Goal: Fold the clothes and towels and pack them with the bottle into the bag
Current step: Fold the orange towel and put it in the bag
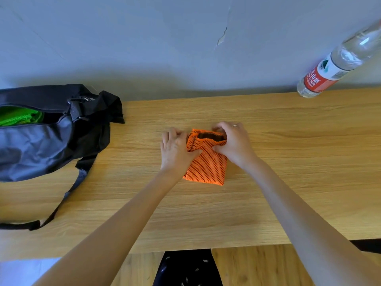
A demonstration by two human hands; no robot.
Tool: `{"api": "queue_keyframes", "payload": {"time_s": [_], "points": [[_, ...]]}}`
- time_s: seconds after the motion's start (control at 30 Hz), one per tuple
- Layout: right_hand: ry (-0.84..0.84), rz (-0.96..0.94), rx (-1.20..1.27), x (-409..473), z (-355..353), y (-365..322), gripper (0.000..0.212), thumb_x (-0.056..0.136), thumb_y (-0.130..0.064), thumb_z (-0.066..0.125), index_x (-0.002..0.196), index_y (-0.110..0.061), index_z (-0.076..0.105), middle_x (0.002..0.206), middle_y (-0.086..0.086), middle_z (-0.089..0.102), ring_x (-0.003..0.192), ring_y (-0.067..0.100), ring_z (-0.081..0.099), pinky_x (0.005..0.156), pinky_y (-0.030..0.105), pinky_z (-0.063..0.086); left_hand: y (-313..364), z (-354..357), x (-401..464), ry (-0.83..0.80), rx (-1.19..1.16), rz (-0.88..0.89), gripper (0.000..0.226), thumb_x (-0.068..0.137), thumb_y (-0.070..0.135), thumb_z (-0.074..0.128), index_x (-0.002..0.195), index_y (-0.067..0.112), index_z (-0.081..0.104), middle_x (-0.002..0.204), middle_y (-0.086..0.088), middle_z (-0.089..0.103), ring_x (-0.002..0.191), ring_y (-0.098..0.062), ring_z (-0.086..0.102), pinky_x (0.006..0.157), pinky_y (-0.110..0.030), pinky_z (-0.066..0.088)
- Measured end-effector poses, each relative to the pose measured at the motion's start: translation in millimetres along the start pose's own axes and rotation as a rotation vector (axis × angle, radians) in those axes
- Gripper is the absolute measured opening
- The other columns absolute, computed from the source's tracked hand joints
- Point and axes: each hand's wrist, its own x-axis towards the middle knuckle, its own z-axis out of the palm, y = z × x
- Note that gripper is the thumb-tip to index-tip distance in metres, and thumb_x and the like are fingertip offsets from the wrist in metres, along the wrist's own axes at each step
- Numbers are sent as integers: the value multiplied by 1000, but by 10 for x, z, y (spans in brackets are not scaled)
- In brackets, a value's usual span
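Bag (39, 139) is cut off at the left edge, so only part of it shows; it's unzipped w/ something bright green (19, 116) inside, can't tell which item. Bottle (338, 62) stands at the far right corner of the table (288, 153), its top clipped by the frame edge. Orange mesh towel (208, 164) sits mid-table, folded small, far end rolled up; its left edge is hidden under the left hand (175, 147). Both hands have fingers curled onto that rolled far end, thumbs pressing on top: left hand grips the left side, right hand (235, 143) pinches the right side. Fingertips mostly tucked behind the fabric, tbh hard to see.
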Motion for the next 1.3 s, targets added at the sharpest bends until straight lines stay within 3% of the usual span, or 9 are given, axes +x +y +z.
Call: {"api": "queue_keyframes", "payload": {"time_s": [0.2, 0.4, 0.53, 0.67, 0.8, 0.93, 1.1, 1.23, 1.3], "points": [[-133, 13, 20, 16, -50, -10, 41, 68, -24, 80, 101, -9, 61, 112, 12, 53, 115, 29, 39, 86, 35, 34, 47, -64, 6, -165, -366, 159, 25, 78, 4, 70, 94, 14, 54, 87, 5, 56, 86, -15, 54, 75, -25, 43], [-283, 53, 510, -182, -291, -42, 39, 72, -13, 78, 102, -18, 52, 92, -4, 62, 84, 10, 57, 63, 23, 37, 151, -290, -55, -384, -526, 154, 32, 84, 8, 67, 106, 21, 46, 109, 0, 62, 94, -7, 59, 73, -17, 47], [-361, -9, 516, -291, -464, -99, 22, 77, -23, 75, 94, -25, 61, 91, -6, 65, 84, 5, 60, 69, 21, 44, 276, -473, -196, -471, -623, 110, 42, 82, 9, 69, 111, 26, 45, 108, 1, 64, 94, -8, 59, 79, -29, 50], [-326, -25, 530, -488, -636, -190, 14, 84, -24, 69, 76, -18, 59, 71, -7, 57, 57, -7, 51, 52, 10, 36, 371, -668, -382, -492, -680, 49, 60, 76, 20, 77, 123, 35, 43, 116, 2, 62, 103, -16, 60, 87, -39, 52], [-237, -25, 652, -710, -856, -319, 12, 87, -27, 64, 84, -17, 60, 82, -3, 62, 74, 5, 58, 64, 16, 42, 405, -917, -598, -519, -723, -14, 75, 74, 20, 77, 135, 36, 36, 123, 0, 59, 108, -18, 60, 88, -39, 53], [-145, 14, 816, -889, -1030, -441, 21, 89, -28, 62, 104, -14, 58, 101, 7, 65, 92, 21, 63, 77, 34, 50, 401, -1147, -855, -434, -899, -96, 74, 76, 6, 72, 136, 31, 37, 117, -4, 64, 98, -19, 67, 73, -30, 57], [-85, 27, 957, -1084, -1170, -722, 35, 91, -18, 58, 121, -26, 41, 102, 5, 64, 87, 18, 63, 65, 26, 50, 359, -1400, -1134, -214, -1222, -126, 56, 85, -6, 58, 125, 30, 41, 116, -12, 64, 101, -28, 65, 78, -42, 56], [-185, 2, 1073, -1162, -1193, -974, 38, 95, -8, 49, 120, -36, 41, 109, 10, 64, 96, 25, 64, 71, 32, 55, 309, -1657, -1251, -132, -1195, -41, 18, 94, -3, 44, 105, 9, 51, 114, -14, 62, 98, -25, 61, 80, -33, 53], [-238, -48, 1029, -1193, -1198, -1123, 34, 98, -7, 43, 113, -36, 51, 113, 5, 63, 99, 22, 63, 70, 29, 53, 257, -1784, -1265, -102, -1152, -40, 20, 95, -3, 40, 101, 5, 57, 112, -11, 63, 99, -22, 60, 80, -27, 51]]}}
